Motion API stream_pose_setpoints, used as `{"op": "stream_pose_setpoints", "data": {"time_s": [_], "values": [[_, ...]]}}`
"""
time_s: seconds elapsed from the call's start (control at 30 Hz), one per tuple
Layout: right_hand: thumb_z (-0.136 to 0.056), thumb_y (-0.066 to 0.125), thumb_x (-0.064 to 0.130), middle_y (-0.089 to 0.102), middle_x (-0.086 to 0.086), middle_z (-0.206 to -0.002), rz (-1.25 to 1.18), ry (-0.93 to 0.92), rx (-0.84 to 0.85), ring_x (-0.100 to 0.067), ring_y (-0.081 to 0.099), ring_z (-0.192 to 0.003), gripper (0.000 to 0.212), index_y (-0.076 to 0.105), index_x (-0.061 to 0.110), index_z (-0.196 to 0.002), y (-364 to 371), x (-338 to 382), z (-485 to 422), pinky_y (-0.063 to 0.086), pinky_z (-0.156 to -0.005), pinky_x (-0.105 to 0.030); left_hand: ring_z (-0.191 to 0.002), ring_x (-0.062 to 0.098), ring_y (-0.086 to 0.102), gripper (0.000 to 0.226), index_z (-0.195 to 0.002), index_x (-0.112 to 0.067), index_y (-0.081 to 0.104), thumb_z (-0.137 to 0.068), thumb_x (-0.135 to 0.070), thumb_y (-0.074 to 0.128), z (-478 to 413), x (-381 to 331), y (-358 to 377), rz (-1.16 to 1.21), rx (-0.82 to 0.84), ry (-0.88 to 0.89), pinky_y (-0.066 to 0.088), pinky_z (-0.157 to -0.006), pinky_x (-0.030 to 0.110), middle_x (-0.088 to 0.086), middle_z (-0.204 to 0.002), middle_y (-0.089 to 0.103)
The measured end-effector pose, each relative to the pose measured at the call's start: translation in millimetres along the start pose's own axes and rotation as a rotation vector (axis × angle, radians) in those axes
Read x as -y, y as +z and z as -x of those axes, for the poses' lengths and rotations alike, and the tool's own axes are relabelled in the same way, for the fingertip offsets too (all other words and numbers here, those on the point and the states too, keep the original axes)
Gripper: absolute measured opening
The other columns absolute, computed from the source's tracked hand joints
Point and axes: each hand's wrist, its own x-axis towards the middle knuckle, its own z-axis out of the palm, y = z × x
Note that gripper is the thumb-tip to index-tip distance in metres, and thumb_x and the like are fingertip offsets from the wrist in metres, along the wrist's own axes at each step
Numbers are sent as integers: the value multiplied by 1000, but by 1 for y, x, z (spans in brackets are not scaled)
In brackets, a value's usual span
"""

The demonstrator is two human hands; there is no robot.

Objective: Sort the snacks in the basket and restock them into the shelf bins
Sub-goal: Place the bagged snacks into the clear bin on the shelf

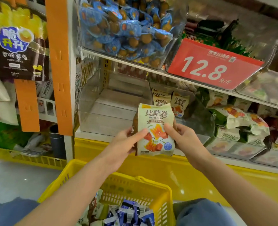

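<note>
A cream snack pack (155, 128) printed "BISAJUAN" with red-orange rolls is held upright in front of the lower shelf. My left hand (126, 144) grips its left edge and my right hand (182, 137) grips its right edge. Behind it stands a clear shelf bin (102, 118) with nothing visible inside. To that bin's right, two matching cream packs (169, 101) stand in the neighbouring bin. Below my arms the yellow basket (159, 190) holds blue-and-white packets (131, 214) and a few cream packs.
The upper shelf carries a clear bin of blue-wrapped brown snacks (125, 28) and a red 12.8 price sign (211, 64). Green-and-white packs (239, 121) fill bins at the right. An orange upright (58, 62) and hanging bags stand at the left.
</note>
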Motion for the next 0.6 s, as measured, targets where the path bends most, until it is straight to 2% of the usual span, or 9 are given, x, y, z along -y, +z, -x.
{"op": "stream_pose_setpoints", "data": {"time_s": [0.07, 0.13, 0.2, 0.3, 0.37, 0.43, 0.5, 0.57, 0.6], "values": [[-77, 63, 44, 73, 0, -100, 19, -15, 27, -13, 71, -87, 48, 55, 16, -115, 0, -1, 1, 58, -73, -28, -85, 0, 67, 35, -106, -30, 55, -74, -40, 67, -2, 3, 3, -107, -60, 88, 54, -70, 18, -8, -94, 72], [-67, 67, 48, 71, 3, -105, 38, -31, 39, -9, 70, -91, 62, 49, 19, -119, -5, -1, 1, 57, -71, -23, -79, -9, 64, 23, -97, -37, 50, -82, -31, 67, -5, 3, 4, -303, -153, 205, 50, -62, 10, -13, -92, 67], [-61, 70, 47, 72, 6, -100, 66, -39, 63, -6, 70, -89, 62, 51, 23, -115, -13, -2, -1, 55, -65, -17, -81, -12, 61, 27, -97, -38, 48, -82, -27, 67, -9, 5, 6, -413, -157, 317, 50, -64, 9, -16, -94, 64], [-55, 73, 46, 74, 12, -88, 111, -27, 58, -6, 70, -80, 55, 58, 25, -104, -30, -4, -6, 52, -59, -12, -86, -9, 61, 37, -111, -37, 44, -82, -35, 66, -19, 3, 15, -486, -48, 378, 52, -67, 12, -17, -102, 63], [-52, 74, 45, 74, 10, -83, 104, -10, -17, -8, 71, -75, 54, 61, 24, -100, -43, -4, -14, 52, -54, -13, -92, -13, 57, 48, -123, -38, 36, -83, -41, 63, -33, 2, 21, -542, 20, 368, 51, -70, 9, -21, -114, 56], [-53, 75, 43, 74, 9, -79, 66, 2, -142, -8, 71, -71, 49, 62, 24, -96, -57, -4, -25, 51, -49, -13, -101, -18, 45, 53, -132, -40, 27, -87, -45, 55, -52, 3, 24, -710, -9, 405, 41, -76, 2, -23, -126, 44], [-59, 76, 40, 74, 4, -79, 2, 2, -307, -7, 71, -67, 41, 63, 22, -95, -75, -3, -41, 51, -47, -15, -116, -9, 37, 54, -138, -35, 24, -91, -43, 49, -72, 5, 22, -902, -105, 461, 29, -90, 11, -16, -139, 38], [-69, 76, 36, 72, 4, -84, -6, -7, -454, -8, 70, -67, 31, 63, 21, -93, -93, -2, -60, 52, -51, -18, -123, 8, 43, 50, -138, -27, 28, -94, -40, 45, -90, 10, 14, -1082, -211, 466, 32, -93, 21, -6, -140, 42], [-71, 75, 36, 71, 4, -87, 15, -2, -505, -7, 69, -69, 27, 62, 22, -91, -101, -3, -70, 51, -54, -20, -119, 13, 49, 46, -136, -23, 33, -95, -39, 43, -97, 14, 9, -1196, -260, 465, 37, -92, 24, -2, -134, 49]]}}
